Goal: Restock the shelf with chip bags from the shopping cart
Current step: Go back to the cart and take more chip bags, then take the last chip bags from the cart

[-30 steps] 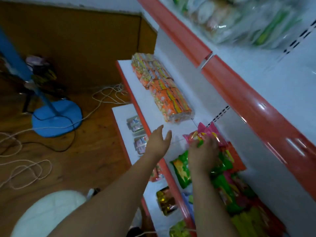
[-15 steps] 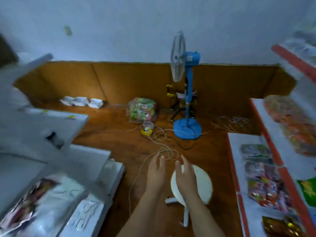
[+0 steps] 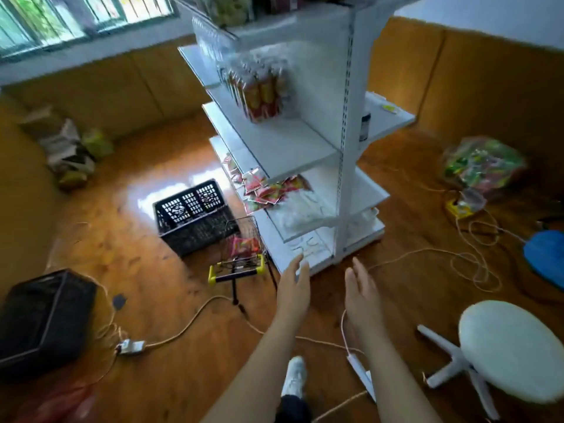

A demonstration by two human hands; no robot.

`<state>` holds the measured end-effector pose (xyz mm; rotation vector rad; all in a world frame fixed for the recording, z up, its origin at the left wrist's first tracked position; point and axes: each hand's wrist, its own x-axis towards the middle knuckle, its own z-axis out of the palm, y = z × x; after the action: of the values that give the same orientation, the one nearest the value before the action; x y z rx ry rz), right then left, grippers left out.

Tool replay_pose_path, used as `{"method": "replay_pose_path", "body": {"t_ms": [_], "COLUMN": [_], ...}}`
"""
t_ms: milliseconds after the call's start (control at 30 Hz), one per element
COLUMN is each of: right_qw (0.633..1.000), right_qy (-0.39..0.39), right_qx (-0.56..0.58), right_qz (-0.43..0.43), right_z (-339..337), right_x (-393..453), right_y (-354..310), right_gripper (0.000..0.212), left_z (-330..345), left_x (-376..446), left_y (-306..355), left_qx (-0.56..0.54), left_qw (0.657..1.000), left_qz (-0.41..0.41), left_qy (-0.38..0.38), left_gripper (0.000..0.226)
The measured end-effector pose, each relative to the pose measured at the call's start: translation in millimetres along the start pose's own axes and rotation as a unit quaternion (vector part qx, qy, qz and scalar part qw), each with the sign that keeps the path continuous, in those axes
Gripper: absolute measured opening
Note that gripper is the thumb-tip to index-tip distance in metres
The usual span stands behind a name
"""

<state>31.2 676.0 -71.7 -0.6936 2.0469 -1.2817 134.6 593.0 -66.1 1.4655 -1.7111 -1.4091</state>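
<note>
- Left hand (image 3: 294,280): raised in front of the body, palm facing inward, fingers (image 3: 296,264) straight and loosely apart, holding nothing.
- Right hand (image 3: 360,285): raised beside the left at about the same height, fingers straight and close together, also holding nothing.
- Shopping cart (image 3: 241,254): a small wire cart with yellow handle ends, standing on the wooden floor just beside the foot of the white shelf unit (image 3: 305,148); the black crate (image 3: 195,215) stands behind it.
- Chip bags (image 3: 242,244): red-and-pink packets lying inside the cart basket; their number and the direction of their long axis cannot be told at this size.
- Governing relation: the cart lies forward and to the left of both hands, and lower than them. The left hand is the nearer of the 2; the right hand is well apart from the cart, closer to the shelf unit's corner post.
- Judgement: the step in hand appears to be the reach for another bag, and a forward, leftward and downward reach led by the left hand looks shortest.
- Hazard: cables (image 3: 195,315) trail across the floor between the person's shoe (image 3: 294,377) and the cart.
</note>
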Motion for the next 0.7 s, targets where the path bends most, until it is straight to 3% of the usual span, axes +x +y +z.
{"method": "replay_pose_path", "body": {"t_ms": [200, 400, 700], "right_qw": [0.999, 0.996, 0.989], "right_qy": [-0.024, -0.011, -0.035], "right_qx": [-0.01, -0.059, -0.129], "right_qz": [0.046, 0.059, 0.068], "right_z": [90.7, 203.6, 327.1], "right_x": [-3.9, 45.6, 101.1], "right_y": [-15.5, -42.0, -95.6], "right_gripper": [0.049, 0.049, 0.049], "left_z": [-105.0, -190.5, -297.8], "left_x": [33.5, 143.0, 265.6], "left_y": [-59.2, -97.3, -96.7], "left_qx": [-0.023, -0.012, 0.026], "left_qw": [0.998, 0.999, 0.999], "left_qz": [-0.037, -0.05, -0.034], "left_qy": [0.034, -0.004, -0.034], "left_gripper": [0.046, 0.044, 0.046]}}
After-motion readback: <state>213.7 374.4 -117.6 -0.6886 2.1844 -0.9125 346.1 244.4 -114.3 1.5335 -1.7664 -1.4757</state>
